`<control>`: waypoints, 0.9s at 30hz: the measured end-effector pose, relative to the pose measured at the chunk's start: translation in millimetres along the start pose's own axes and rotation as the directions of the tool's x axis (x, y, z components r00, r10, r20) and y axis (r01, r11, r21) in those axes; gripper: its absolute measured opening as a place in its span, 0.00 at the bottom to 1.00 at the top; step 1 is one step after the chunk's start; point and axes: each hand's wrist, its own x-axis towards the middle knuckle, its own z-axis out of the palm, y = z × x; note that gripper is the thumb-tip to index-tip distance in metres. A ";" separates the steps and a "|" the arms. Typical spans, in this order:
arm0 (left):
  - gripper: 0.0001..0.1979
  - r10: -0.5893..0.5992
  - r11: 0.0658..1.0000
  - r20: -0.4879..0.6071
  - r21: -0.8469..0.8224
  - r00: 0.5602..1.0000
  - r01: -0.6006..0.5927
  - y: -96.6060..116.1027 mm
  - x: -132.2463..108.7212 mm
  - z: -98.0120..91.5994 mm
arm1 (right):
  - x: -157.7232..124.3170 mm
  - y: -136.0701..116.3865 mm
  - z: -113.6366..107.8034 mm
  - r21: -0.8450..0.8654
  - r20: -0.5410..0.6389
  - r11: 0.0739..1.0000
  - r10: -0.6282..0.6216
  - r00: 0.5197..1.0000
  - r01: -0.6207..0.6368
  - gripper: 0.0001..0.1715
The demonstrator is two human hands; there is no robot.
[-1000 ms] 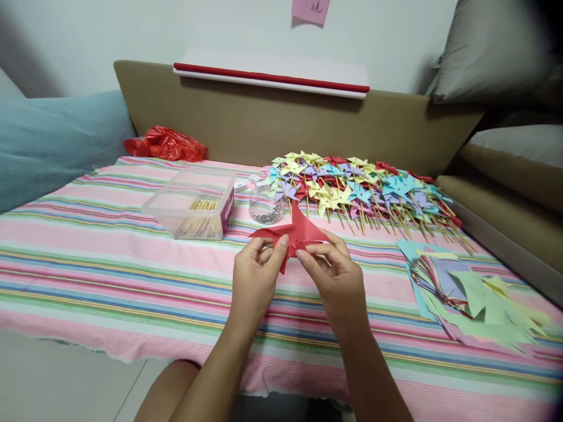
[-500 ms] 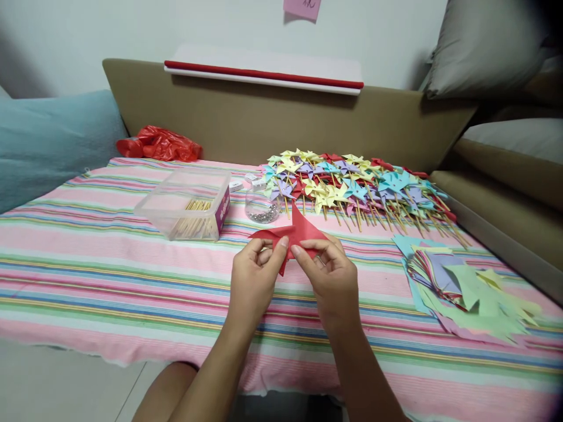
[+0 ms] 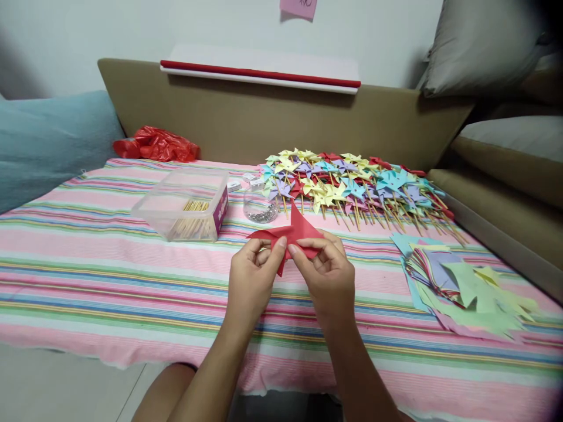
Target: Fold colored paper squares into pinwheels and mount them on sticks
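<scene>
A red paper pinwheel (image 3: pixel 303 225) is held up between my two hands, its folded points standing out to the top, left and bottom. My left hand (image 3: pixel 253 272) pinches its left part, thumb in front and fingers curled behind. From the other side my right hand (image 3: pixel 329 272) grips it with thumb and forefinger, and the two thumbs almost meet near its middle. Beyond the hands stands a clear round tub (image 3: pixel 261 206) with small metal pins inside. Left of that, a clear plastic box (image 3: pixel 149 205) holds thin wooden sticks (image 3: pixel 193 223).
Many finished pinwheels on sticks (image 3: pixel 352 181) lie piled at the back right. Cut coloured paper sheets (image 3: pixel 461 293) are stacked at the right. A red plastic bag (image 3: pixel 162 143) sits at the back left on the striped cloth (image 3: pixel 109 281). A brown panel (image 3: pixel 264 123) rises behind.
The view has shifted very slightly, so everything sits a little further left. Both hands keep their pinch on the red pinwheel, with hardly any movement.
</scene>
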 end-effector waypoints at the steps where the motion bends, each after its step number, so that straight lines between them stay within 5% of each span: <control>1: 0.15 -0.003 1.000 0.000 0.006 1.000 0.003 0.1 -0.1 0.0 | -0.1 0.0 0.6 -0.001 -0.003 1.000 -0.006 1.000 0.006 0.07; 16: 0.15 -0.023 0.994 0.014 -0.111 1.000 0.024 0.5 1.1 1.5 | -1.8 -1.1 2.4 -0.237 -0.046 0.954 -0.199 0.979 0.183 0.04; 27: 0.13 -0.027 0.990 0.021 -0.141 0.999 0.029 -0.3 1.2 1.5 | -2.3 -1.2 2.5 -0.245 -0.048 0.955 -0.181 0.982 0.164 0.04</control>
